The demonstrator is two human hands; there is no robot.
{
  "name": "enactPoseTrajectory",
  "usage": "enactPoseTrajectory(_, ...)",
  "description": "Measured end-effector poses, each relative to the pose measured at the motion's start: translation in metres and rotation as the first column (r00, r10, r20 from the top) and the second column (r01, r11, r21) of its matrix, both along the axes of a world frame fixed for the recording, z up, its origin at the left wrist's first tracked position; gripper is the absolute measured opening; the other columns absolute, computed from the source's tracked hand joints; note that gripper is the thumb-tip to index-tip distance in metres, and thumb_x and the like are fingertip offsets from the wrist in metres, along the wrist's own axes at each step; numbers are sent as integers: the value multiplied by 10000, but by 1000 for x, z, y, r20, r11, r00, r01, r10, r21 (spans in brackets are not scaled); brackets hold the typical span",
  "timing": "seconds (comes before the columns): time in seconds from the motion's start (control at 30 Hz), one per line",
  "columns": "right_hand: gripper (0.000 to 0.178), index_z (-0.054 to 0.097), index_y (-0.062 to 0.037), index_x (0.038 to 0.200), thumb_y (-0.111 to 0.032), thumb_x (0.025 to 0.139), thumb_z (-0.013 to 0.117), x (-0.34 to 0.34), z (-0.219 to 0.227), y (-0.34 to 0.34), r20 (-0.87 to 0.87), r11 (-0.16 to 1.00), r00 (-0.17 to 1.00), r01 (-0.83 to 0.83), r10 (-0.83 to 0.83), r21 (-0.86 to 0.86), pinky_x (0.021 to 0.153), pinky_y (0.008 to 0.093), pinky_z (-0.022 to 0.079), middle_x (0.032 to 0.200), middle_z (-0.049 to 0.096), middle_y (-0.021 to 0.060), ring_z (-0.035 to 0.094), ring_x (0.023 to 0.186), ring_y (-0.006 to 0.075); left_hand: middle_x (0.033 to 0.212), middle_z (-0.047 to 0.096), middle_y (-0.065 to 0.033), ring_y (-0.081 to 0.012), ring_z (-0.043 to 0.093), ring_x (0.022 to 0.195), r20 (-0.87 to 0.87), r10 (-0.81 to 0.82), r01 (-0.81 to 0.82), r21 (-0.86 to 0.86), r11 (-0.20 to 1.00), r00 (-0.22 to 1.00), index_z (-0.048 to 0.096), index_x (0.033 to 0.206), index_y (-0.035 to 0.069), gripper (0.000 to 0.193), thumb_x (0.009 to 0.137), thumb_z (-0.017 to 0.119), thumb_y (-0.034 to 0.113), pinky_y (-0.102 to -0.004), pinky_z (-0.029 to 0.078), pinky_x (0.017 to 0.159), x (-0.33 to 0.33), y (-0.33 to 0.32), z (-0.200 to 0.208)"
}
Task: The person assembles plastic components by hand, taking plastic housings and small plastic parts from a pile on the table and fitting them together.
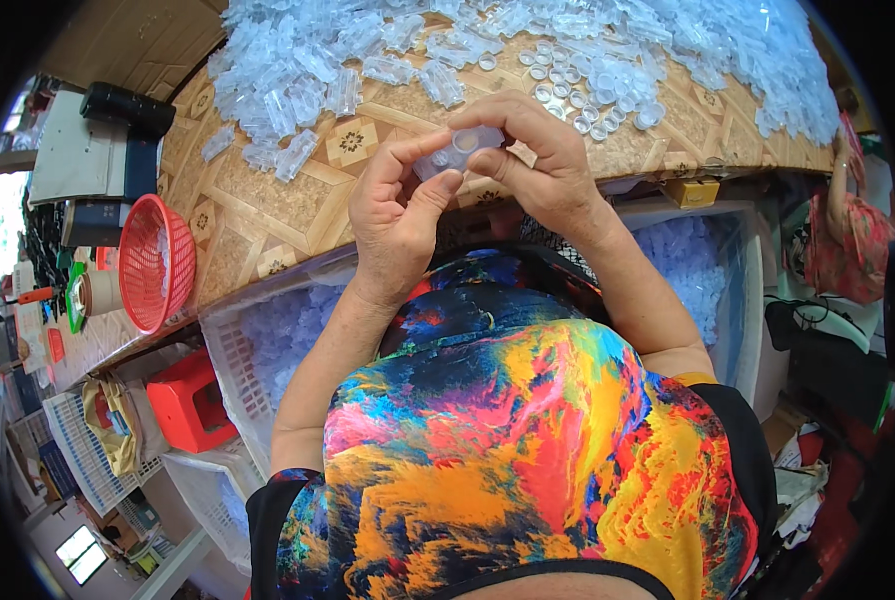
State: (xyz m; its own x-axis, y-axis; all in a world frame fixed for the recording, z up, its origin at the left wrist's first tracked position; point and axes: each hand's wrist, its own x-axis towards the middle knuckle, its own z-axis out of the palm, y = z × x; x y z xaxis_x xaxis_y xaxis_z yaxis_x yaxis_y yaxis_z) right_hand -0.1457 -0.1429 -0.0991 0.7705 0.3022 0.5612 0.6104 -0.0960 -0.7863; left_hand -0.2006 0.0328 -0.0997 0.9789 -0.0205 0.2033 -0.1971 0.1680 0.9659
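Between my two hands, just over the near edge of the table, I hold a small clear plastic piece (445, 158) with round openings. My left hand (402, 190) pinches its left end between thumb and fingers. My right hand (537, 150) grips the other end, its index finger arched over the top and its thumb pressed near a round part. Beyond my hands lie many loose clear plastic pieces (387, 68) of a similar look. Several small round clear caps (567, 90) are scattered on the table behind my right hand.
The patterned table (257, 215) carries a large heap of clear parts (687, 40) along its back. A red plastic basket (157, 262) stands at its left end. White crates (229, 350) of plastic parts flank my body below the edge. A red stool (189, 405) is lower left.
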Motion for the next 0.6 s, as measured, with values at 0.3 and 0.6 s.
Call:
enactPoseTrajectory(0.3,236,689,-28,1109,-5,875,703,-9,-6,6,-409,922,891,-26,196,385,684,223,544,924,671,36,626,775,83,1095,644,-41,-78,601,937,15,57,-56,-39,998,998,549,1212,25,269,993,653,142,-227,503,821,4,-9,3)
enactPoseTrajectory(0.6,267,647,-4,1074,-74,848,772,-18,-20,25,-233,999,972,39,-36,7,608,265,502,801,655,67,609,695,107,991,611,-1,-71,551,891,-92,137,-145,-96,985,986,582,1132,59,333,1061,521,379,-227,443,793,10,2,-16)
